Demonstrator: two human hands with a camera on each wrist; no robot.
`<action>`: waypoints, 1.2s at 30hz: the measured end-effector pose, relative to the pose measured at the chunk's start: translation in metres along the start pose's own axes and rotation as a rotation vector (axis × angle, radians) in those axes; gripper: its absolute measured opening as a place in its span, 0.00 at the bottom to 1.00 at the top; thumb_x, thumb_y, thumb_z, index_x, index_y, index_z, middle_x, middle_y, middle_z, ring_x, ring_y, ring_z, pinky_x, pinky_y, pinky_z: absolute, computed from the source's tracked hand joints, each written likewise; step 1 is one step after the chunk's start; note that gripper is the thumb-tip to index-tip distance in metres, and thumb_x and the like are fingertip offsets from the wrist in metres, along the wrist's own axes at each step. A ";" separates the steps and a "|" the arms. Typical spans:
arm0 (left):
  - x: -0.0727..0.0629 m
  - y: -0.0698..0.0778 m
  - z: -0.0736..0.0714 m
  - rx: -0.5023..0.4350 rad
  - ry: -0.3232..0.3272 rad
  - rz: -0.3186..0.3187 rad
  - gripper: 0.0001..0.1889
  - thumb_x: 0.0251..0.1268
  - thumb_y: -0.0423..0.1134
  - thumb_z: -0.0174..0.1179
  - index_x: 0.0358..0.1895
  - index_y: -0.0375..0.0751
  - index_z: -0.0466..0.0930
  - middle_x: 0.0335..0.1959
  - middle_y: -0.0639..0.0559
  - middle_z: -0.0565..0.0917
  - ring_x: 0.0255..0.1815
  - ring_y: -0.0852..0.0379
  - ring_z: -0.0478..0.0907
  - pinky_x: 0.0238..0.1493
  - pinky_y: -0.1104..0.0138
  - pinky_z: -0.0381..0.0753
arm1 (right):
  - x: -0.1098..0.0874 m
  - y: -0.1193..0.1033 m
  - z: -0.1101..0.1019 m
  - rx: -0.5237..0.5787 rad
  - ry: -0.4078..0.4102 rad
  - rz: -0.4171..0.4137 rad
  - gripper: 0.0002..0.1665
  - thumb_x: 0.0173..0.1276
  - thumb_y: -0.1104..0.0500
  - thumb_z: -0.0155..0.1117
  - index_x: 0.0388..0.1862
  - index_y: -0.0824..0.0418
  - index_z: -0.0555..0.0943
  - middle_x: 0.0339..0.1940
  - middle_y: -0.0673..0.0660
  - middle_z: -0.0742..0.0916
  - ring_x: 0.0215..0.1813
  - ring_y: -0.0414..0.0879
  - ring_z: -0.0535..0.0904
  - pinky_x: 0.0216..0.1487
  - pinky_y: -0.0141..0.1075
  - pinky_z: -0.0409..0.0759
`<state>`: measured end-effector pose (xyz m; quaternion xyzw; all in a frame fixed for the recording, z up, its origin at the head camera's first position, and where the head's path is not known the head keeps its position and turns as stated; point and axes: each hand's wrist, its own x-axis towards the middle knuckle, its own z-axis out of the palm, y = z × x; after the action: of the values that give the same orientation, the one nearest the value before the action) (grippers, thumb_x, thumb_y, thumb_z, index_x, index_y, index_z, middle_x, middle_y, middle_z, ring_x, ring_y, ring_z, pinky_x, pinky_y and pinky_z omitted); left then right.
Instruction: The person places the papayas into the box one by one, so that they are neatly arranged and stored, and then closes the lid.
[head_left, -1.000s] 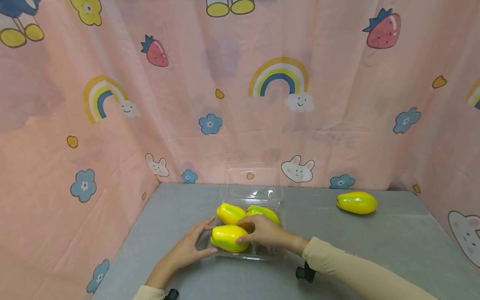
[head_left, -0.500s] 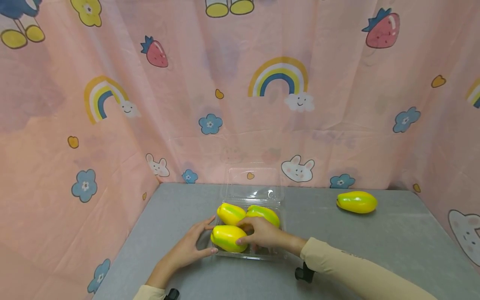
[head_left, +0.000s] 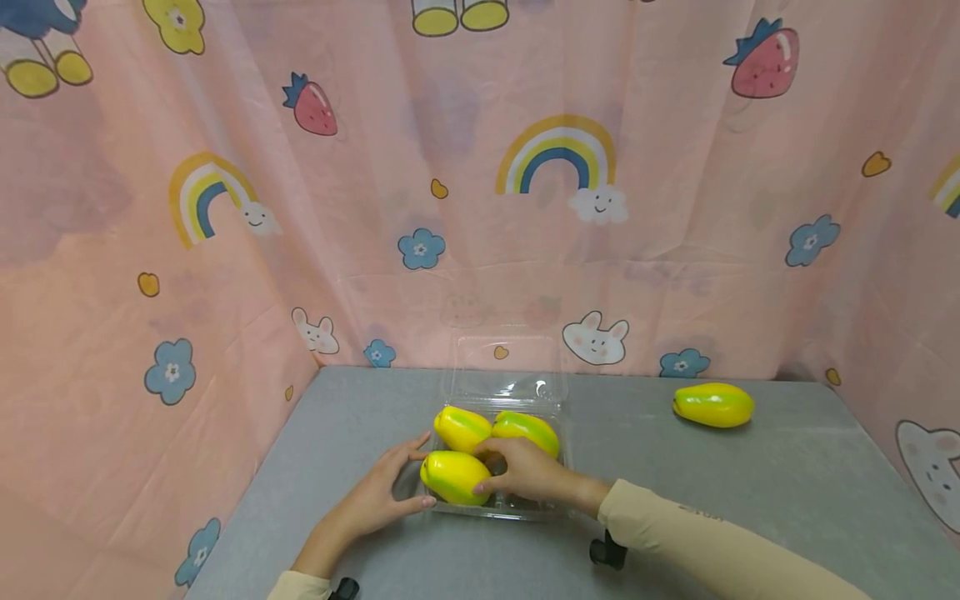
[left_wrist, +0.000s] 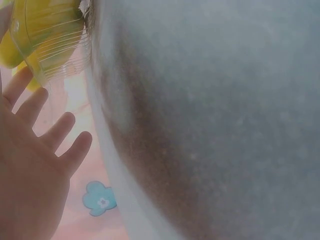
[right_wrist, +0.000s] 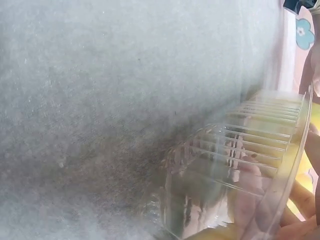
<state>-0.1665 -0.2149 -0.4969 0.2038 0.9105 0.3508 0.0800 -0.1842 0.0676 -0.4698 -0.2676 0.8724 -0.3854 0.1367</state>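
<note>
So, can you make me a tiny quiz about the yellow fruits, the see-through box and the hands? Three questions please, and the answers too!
1. How many shiny yellow-green oval fruits can you count in the head view?
2. True or false: the bare right hand is over the open, clear plastic box.
3. Pick one. In the head view, the lone fruit on the grey table lies:
A. left of the box
B. right of the box
C. in front of the box

Key: 1. four; 2. true; 3. B
</note>
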 end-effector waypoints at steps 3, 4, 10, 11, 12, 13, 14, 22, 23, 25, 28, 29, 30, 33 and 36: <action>0.000 0.000 0.000 -0.003 0.004 0.001 0.41 0.53 0.67 0.66 0.72 0.64 0.63 0.78 0.64 0.59 0.80 0.44 0.56 0.73 0.35 0.60 | 0.000 -0.001 0.000 -0.056 0.033 -0.026 0.32 0.55 0.41 0.75 0.57 0.52 0.82 0.52 0.46 0.89 0.48 0.39 0.85 0.55 0.39 0.84; 0.000 0.000 0.000 -0.007 0.006 0.003 0.41 0.53 0.67 0.66 0.72 0.64 0.63 0.78 0.64 0.60 0.80 0.44 0.56 0.72 0.34 0.60 | 0.000 -0.001 0.000 -0.064 0.037 -0.027 0.32 0.55 0.41 0.76 0.57 0.52 0.82 0.51 0.46 0.89 0.48 0.40 0.85 0.55 0.39 0.84; 0.000 -0.001 0.001 0.000 0.004 -0.004 0.38 0.54 0.67 0.66 0.69 0.64 0.66 0.79 0.64 0.58 0.80 0.44 0.55 0.73 0.35 0.60 | 0.000 -0.002 0.003 -0.057 0.036 -0.002 0.33 0.53 0.42 0.77 0.56 0.53 0.82 0.52 0.46 0.89 0.47 0.40 0.86 0.56 0.39 0.84; 0.000 -0.001 0.001 0.004 0.005 -0.003 0.39 0.54 0.67 0.66 0.70 0.64 0.65 0.79 0.62 0.58 0.80 0.44 0.56 0.72 0.34 0.60 | 0.001 -0.001 0.003 -0.052 0.035 0.001 0.33 0.53 0.42 0.77 0.56 0.53 0.82 0.52 0.47 0.89 0.47 0.40 0.87 0.56 0.40 0.84; 0.000 -0.002 0.001 0.005 0.006 -0.006 0.40 0.54 0.67 0.66 0.71 0.65 0.64 0.79 0.61 0.58 0.80 0.43 0.56 0.72 0.34 0.61 | 0.001 -0.001 0.004 -0.052 0.034 0.003 0.33 0.53 0.42 0.77 0.56 0.53 0.81 0.52 0.47 0.89 0.47 0.40 0.87 0.56 0.40 0.84; 0.000 -0.002 0.001 0.005 0.009 -0.008 0.42 0.54 0.67 0.66 0.72 0.65 0.63 0.79 0.61 0.59 0.80 0.43 0.56 0.72 0.34 0.61 | 0.001 -0.001 0.004 -0.051 0.033 0.006 0.33 0.53 0.42 0.77 0.56 0.53 0.81 0.53 0.46 0.88 0.47 0.40 0.86 0.57 0.39 0.84; 0.001 -0.002 0.001 0.006 0.010 -0.006 0.42 0.54 0.66 0.66 0.73 0.65 0.62 0.79 0.60 0.59 0.80 0.42 0.56 0.72 0.34 0.61 | 0.001 -0.001 0.004 -0.051 0.033 0.003 0.33 0.54 0.42 0.77 0.57 0.53 0.81 0.53 0.47 0.88 0.48 0.40 0.87 0.57 0.40 0.84; 0.000 -0.002 0.001 -0.013 0.004 -0.006 0.35 0.54 0.67 0.66 0.65 0.66 0.69 0.80 0.63 0.57 0.80 0.43 0.55 0.72 0.34 0.59 | 0.001 -0.001 0.004 -0.025 0.027 0.006 0.33 0.54 0.42 0.77 0.57 0.54 0.81 0.53 0.48 0.88 0.48 0.41 0.87 0.56 0.39 0.84; 0.000 -0.002 0.001 -0.015 0.004 -0.002 0.34 0.54 0.67 0.66 0.64 0.65 0.69 0.80 0.64 0.57 0.80 0.43 0.55 0.72 0.34 0.59 | 0.000 -0.002 0.004 -0.023 0.028 0.004 0.33 0.54 0.43 0.77 0.57 0.54 0.81 0.53 0.48 0.88 0.48 0.42 0.87 0.56 0.40 0.84; 0.000 -0.002 0.001 -0.017 0.002 0.001 0.32 0.54 0.67 0.66 0.62 0.64 0.71 0.80 0.65 0.56 0.80 0.43 0.55 0.73 0.34 0.59 | -0.001 -0.002 0.003 -0.016 0.029 0.003 0.33 0.54 0.43 0.77 0.57 0.54 0.81 0.53 0.49 0.88 0.47 0.42 0.87 0.55 0.40 0.85; 0.000 -0.002 0.001 -0.022 0.000 0.003 0.32 0.54 0.67 0.66 0.61 0.64 0.71 0.80 0.65 0.56 0.80 0.43 0.54 0.73 0.34 0.59 | -0.002 -0.003 0.003 -0.008 0.032 0.004 0.33 0.54 0.43 0.77 0.56 0.55 0.81 0.53 0.50 0.88 0.47 0.43 0.87 0.54 0.41 0.85; 0.000 -0.002 0.001 -0.023 0.001 0.003 0.32 0.54 0.67 0.66 0.62 0.64 0.71 0.80 0.64 0.56 0.80 0.43 0.54 0.73 0.34 0.59 | -0.003 -0.003 0.003 -0.004 0.033 0.004 0.32 0.54 0.43 0.77 0.56 0.55 0.81 0.53 0.50 0.88 0.47 0.44 0.87 0.54 0.41 0.85; 0.000 -0.002 0.001 -0.023 0.000 0.001 0.32 0.54 0.67 0.66 0.62 0.64 0.70 0.80 0.64 0.56 0.80 0.43 0.54 0.73 0.33 0.59 | -0.003 -0.003 0.002 0.001 0.032 0.005 0.33 0.54 0.43 0.77 0.56 0.55 0.81 0.53 0.50 0.88 0.47 0.44 0.87 0.54 0.41 0.85; 0.000 -0.001 0.000 -0.027 -0.001 -0.001 0.32 0.54 0.67 0.66 0.62 0.65 0.70 0.80 0.63 0.56 0.80 0.43 0.54 0.72 0.33 0.59 | -0.003 -0.003 0.002 0.008 0.033 0.005 0.33 0.54 0.44 0.77 0.56 0.55 0.81 0.53 0.51 0.88 0.47 0.45 0.87 0.53 0.41 0.85; -0.001 0.000 0.000 -0.027 0.001 -0.005 0.32 0.54 0.66 0.66 0.62 0.65 0.70 0.80 0.62 0.57 0.80 0.43 0.54 0.73 0.33 0.58 | -0.003 -0.002 0.001 0.014 0.030 0.001 0.33 0.54 0.45 0.77 0.56 0.56 0.81 0.53 0.52 0.88 0.47 0.46 0.87 0.53 0.42 0.86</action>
<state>-0.1658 -0.2154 -0.4974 0.2000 0.9063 0.3629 0.0833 -0.1803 0.0681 -0.4690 -0.2605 0.8719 -0.3953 0.1254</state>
